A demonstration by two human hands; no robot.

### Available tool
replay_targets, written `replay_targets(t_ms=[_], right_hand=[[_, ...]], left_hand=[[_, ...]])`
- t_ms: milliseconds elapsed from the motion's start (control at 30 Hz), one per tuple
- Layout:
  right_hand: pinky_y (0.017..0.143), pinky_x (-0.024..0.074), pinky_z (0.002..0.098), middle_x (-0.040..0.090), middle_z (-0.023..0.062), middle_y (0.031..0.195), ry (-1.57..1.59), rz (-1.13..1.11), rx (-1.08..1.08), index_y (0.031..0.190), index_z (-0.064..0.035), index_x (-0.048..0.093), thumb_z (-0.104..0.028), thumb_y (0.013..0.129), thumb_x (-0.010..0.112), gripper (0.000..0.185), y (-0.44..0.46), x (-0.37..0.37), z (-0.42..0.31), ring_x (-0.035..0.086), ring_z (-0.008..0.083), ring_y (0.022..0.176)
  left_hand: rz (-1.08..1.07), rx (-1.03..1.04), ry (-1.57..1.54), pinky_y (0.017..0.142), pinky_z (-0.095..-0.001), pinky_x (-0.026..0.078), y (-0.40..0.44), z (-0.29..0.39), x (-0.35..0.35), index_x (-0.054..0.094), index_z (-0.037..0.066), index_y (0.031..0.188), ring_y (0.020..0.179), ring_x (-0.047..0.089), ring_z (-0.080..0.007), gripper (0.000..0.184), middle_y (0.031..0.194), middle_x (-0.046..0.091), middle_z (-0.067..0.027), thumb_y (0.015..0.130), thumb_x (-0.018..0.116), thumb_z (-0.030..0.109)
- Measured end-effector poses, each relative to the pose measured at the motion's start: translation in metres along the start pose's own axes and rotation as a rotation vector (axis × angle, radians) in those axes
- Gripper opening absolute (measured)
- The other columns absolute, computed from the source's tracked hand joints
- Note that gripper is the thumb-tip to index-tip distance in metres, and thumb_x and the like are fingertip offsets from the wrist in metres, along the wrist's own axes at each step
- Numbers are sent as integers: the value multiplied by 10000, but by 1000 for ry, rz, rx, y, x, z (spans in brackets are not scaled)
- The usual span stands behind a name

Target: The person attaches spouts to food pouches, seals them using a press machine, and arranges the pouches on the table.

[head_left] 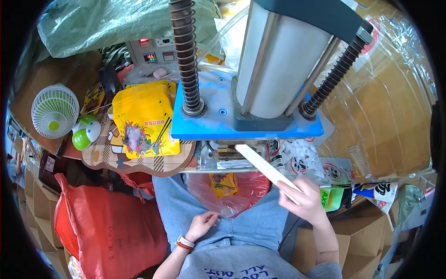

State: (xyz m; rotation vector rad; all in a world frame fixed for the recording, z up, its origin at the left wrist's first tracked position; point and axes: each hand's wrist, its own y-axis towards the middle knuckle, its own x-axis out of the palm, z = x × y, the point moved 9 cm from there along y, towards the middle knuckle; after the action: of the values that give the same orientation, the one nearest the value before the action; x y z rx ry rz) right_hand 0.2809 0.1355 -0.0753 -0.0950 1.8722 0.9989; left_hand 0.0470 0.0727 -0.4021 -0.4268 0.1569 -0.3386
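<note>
My right hand [303, 199] is closed round the lower end of a pale flat stick [264, 166]. The stick slants up to the left, and its far tip is at the metal bed [227, 153] under the blue plate [223, 122] of a press. My left hand [203, 225] lies low over my lap with its fingers curled together, by the edge of a clear plastic bag [200, 190]. Whatever its fingertips hold, if anything, is hidden. Inside the bag shows a yellow printed pouch [223, 185]. A stack of yellow pouches [144, 116] lies left of the press.
Spring-wrapped posts [186, 56] flank the press cylinder [278, 65]. A small fan [55, 111] stands at the left, near a control box [151, 51] with lit displays. A red sack [111, 228] is at lower left. Cardboard boxes [353, 232] sit at lower right.
</note>
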Motion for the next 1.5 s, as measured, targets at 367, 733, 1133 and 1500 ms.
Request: replay_targets(t_ms=[367, 733, 1133, 1500], right_hand=[[483, 415, 312, 414, 16, 662, -57, -73, -54, 1063, -118, 749, -4, 601, 769, 476, 14, -5, -22, 478, 179, 555], [468, 395, 302, 409, 12, 638, -16, -36, -22, 1041, -118, 769, 3, 596, 769, 462, 2, 3, -15, 450, 157, 510], [489, 453, 311, 411, 26, 668, 55, -90, 84, 1133, -86, 742, 42, 655, 752, 495, -22, 4, 0, 495, 163, 529], [493, 437, 297, 545, 64, 680, 182, -47, 283, 1129, -32, 739, 45, 711, 734, 425, -38, 1, 27, 525, 154, 532]], left_hand=[[19, 30, 40, 736, -250, 559, -2, 4, -2, 658, -24, 1198, 786, 684, -107, 287, 974, 748, -77, 1020, 578, 187], [54, 73, 118, 724, -292, 560, -3, 4, -4, 679, 19, 1166, 771, 735, -175, 295, 921, 761, -101, 1009, 577, 248], [64, 86, 140, 705, -291, 558, -2, 7, -4, 684, 29, 1153, 761, 738, -181, 292, 896, 762, -98, 1003, 584, 259], [77, 128, 156, 686, -303, 558, -6, 9, -3, 690, 33, 1133, 743, 736, -192, 279, 872, 759, -95, 995, 590, 253]])
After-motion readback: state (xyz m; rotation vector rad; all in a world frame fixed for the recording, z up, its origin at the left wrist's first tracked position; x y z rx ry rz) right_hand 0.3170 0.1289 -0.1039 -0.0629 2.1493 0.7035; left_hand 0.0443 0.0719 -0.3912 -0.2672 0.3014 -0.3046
